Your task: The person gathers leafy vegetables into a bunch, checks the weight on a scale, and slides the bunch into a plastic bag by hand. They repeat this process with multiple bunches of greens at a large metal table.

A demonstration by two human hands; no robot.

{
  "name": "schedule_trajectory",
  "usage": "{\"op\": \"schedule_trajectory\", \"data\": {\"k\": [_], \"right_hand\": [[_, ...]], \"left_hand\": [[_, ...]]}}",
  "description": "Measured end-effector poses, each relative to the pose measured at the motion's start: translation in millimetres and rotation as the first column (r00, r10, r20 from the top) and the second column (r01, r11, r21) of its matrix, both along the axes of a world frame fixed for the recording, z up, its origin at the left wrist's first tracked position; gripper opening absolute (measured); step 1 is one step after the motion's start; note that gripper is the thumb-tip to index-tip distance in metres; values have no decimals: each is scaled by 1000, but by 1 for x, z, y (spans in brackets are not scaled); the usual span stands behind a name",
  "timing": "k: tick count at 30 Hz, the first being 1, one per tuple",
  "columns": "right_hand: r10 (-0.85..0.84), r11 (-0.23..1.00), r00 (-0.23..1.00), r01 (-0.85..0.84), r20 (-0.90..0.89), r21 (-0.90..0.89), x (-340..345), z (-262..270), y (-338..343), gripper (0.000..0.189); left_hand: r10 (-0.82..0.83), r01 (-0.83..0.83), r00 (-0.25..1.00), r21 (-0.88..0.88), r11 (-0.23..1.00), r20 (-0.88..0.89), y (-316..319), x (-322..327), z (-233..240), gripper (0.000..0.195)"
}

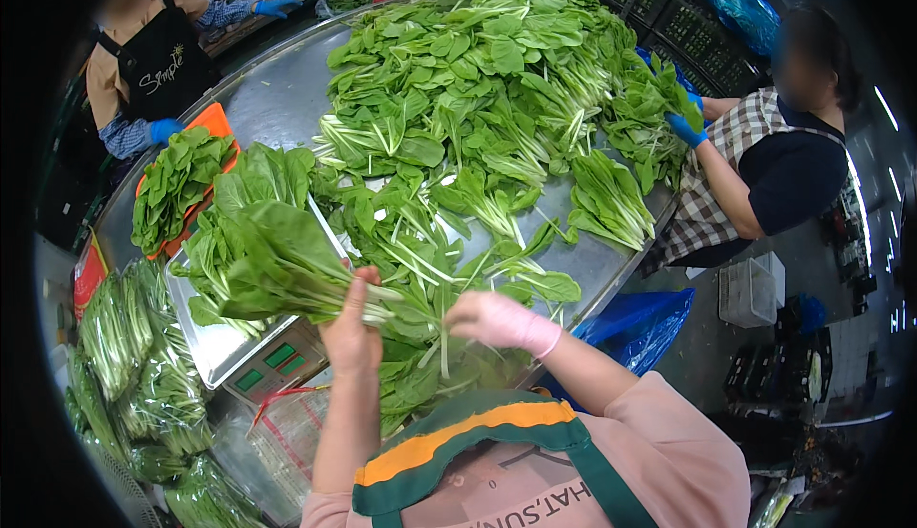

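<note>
My bare left hand (354,327) grips the pale stems of a bunch of leafy greens (290,263), its leaves spread to the left over a digital scale's metal tray (208,356). More greens (251,177) lie on that tray. To the right, my right hand (487,320), in a light pink glove, is slightly blurred, its fingers bent near loose leaves and stems (440,334); whether it holds any cannot be told. A large heap of the same greens (487,76) covers the far part of the metal table (265,105).
Orange trays (215,123) with greens stand at the table's left. Bagged greens (114,334) lie at the lower left. A co-worker (759,141) handles greens at the right; others stand at the far left (157,62) and far side. Blue plastic (637,320) hangs by the right edge.
</note>
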State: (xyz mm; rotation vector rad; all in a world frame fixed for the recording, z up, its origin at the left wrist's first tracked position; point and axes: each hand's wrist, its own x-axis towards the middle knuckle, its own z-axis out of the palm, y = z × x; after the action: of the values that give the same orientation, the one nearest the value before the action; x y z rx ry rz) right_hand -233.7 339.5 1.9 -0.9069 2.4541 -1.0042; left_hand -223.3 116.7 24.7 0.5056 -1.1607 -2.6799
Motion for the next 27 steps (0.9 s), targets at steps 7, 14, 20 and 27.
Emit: {"op": "schedule_trajectory", "data": {"k": [7, 14, 20, 27], "right_hand": [[-648, 634, 713, 700, -268, 328, -78, -43, 67, 22], [-547, 837, 836, 546, 55, 17, -45, 22, 30, 34], [-257, 840, 759, 482, 598, -250, -1, 37, -32, 18], [-364, 778, 725, 582, 585, -237, 2, 32, -37, 16]], "left_hand": [[-334, 321, 940, 153, 935, 68, 25, 16, -4, 41], [-301, 288, 950, 130, 949, 87, 31, 18, -16, 39], [-340, 330, 940, 250, 910, -3, 41, 19, -22, 43], [-275, 252, 955, 186, 950, 110, 42, 21, -33, 39]]}}
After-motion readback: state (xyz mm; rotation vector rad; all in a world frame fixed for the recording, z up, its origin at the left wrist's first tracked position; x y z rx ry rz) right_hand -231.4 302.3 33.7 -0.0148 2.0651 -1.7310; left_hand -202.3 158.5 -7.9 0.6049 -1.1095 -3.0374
